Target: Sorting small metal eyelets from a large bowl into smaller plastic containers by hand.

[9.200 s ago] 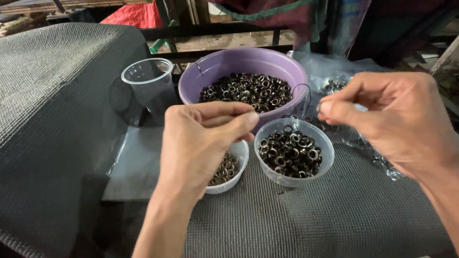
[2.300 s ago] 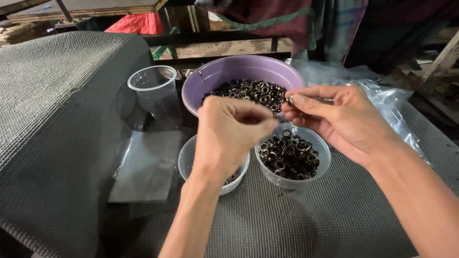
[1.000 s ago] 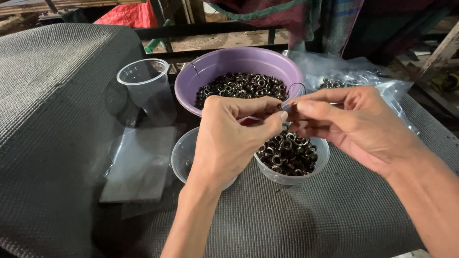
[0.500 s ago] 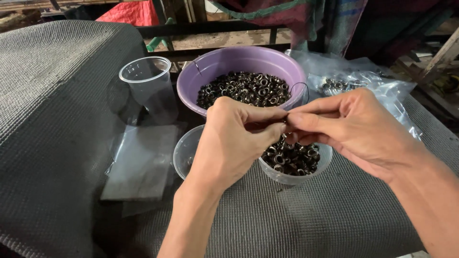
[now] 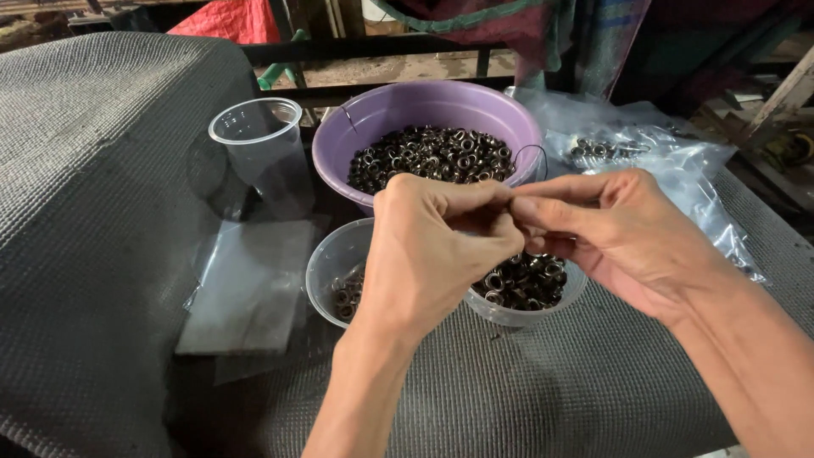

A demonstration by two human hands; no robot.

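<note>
Grey ribbed mat [image 5: 102,170] over the whole bench, grippy-looking, likely to stop anything small from rolling far. Dim, cluttered workshop behind: dark rails, red cloth, hanging fabric. Purple basin [image 5: 424,106] at the back, heaped with dark metal eyelets. Crumpled clear bags [image 5: 678,170] to the right, a few eyelets inside. Empty clear cup [image 5: 254,140] to the left, flat plastic sheet [image 5: 246,288] lying before it. Two small clear tubs below the hands: left tub [image 5: 331,263] nearly bare, right tub [image 5: 526,293] well filled. Left hand [image 5: 424,254] and right hand [image 5: 627,237] meeting fingertip to fingertip above the tubs, both pinched shut on a thin wire loop [image 5: 530,153] arching up behind the fingers; whether an eyelet sits in the pinch, cannot tell. Wire probably light, springy, easily bent; best gripped near its end. Eyelets hard, tiny, slippery, best taken by the rim.
</note>
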